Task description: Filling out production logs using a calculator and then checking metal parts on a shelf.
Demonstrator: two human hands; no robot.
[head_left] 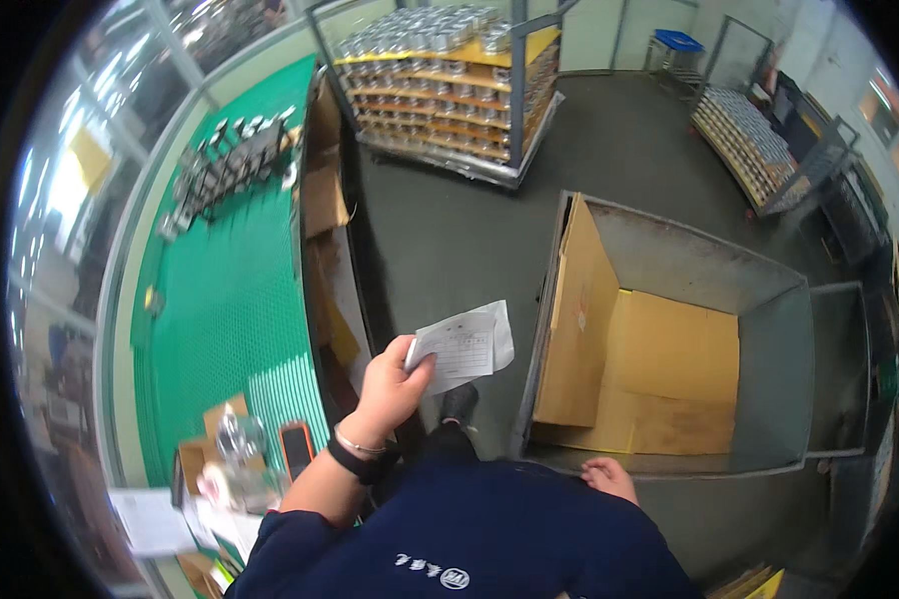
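My left hand point(388, 392) is closed on a few white paper sheets point(461, 347), pinched at their left edge between thumb and fingers. The top sheet carries a printed table. A bracelet and a dark band circle that wrist. Low by my right side, my right hand point(610, 479) hangs with its fingers curled, near the front edge of a large grey metal bin point(684, 235). Whether anything lies in those fingers cannot be made out. Inside the bin, cardboard sheets point(674, 349) line the floor and the left wall.
A green-topped bench point(210, 314) runs along the left, bearing metal parts point(235, 165), a clear bottle point(240, 436) and an orange-edged device point(297, 449). Ahead stands a cart point(440, 155) stacked with metal cylinders. Another loaded cart point(749, 140) is at far right, and a blue-topped stool point(677, 42) farther back.
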